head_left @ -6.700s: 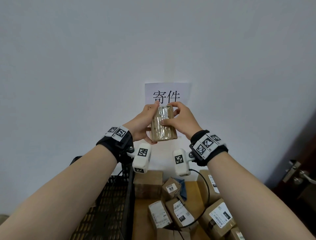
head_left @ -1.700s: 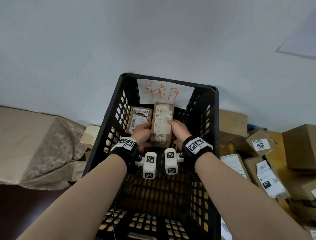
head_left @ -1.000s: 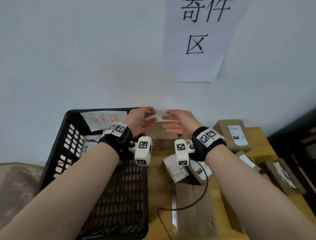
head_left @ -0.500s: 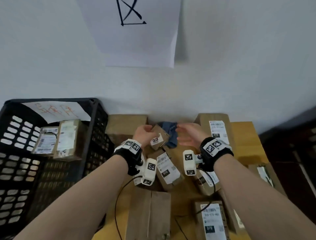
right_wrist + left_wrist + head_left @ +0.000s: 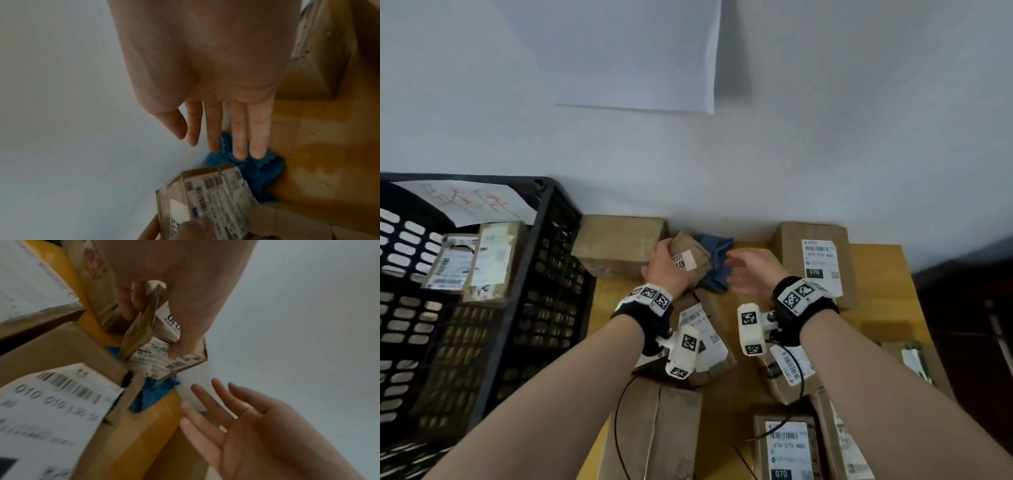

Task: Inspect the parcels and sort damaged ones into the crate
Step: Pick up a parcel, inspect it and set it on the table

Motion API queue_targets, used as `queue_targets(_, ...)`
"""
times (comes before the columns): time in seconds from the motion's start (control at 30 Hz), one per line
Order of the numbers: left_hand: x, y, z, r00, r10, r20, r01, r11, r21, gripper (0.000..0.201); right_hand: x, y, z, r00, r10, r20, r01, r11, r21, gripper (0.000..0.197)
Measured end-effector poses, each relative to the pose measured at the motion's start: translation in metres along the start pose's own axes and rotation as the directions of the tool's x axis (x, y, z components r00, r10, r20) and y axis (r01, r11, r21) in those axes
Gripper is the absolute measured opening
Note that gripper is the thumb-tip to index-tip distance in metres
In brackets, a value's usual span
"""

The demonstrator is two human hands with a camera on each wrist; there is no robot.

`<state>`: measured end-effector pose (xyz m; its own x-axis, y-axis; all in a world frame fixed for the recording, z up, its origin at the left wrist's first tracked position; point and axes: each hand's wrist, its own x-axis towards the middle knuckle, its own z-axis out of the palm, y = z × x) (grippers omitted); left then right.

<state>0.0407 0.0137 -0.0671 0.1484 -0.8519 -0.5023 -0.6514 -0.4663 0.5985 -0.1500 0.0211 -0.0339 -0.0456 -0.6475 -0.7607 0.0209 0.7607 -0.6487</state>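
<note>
your left hand (image 5: 666,270) grips a small brown cardboard parcel with white labels (image 5: 690,255), lifted just above the wooden desk (image 5: 873,322) near a crumpled blue cloth (image 5: 717,263). your right hand (image 5: 751,274) hovers beside it, fingers straight and empty. you seem to be starting an inspection: bring the right hand in, turn the parcel over, and check for damage before choosing the black plastic crate (image 5: 544,308) on your left.

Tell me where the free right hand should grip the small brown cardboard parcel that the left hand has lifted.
Probably its bare right end, coming in from the right. The left hand already pinches the left end of the small brown cardboard parcel, which is tilted above the blue cloth; the open right hand faces that exposed end.
</note>
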Motion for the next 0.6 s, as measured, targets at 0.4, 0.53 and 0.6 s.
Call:
queue_targets(0.4, -0.074, 0.087, -0.141, 0.964, 0.247, 0.099, -0.193, 0.904, -0.381, 0.048, -0.122, -0.105, 0.023, 0.906, -0.422, 0.011, 0.395, 0.837, -0.378, 0.061)
queue_targets(0.53, -0.123, 0.112, -0.2, 0.909, 0.384, 0.161, -0.28, 0.85, -0.447, 0.022, -0.187, -0.136, 0.035, 0.876, -0.48, 0.059, 0.468, 0.812, -0.348, 0.071)
queue_targets(0.6, -0.145, 0.123, -0.23, 0.88, 0.445, 0.164, -0.325, 0.819, -0.473, 0.034, -0.218, -0.149, 0.04, 0.862, -0.499, 0.09, 0.498, 0.802, -0.329, 0.07)
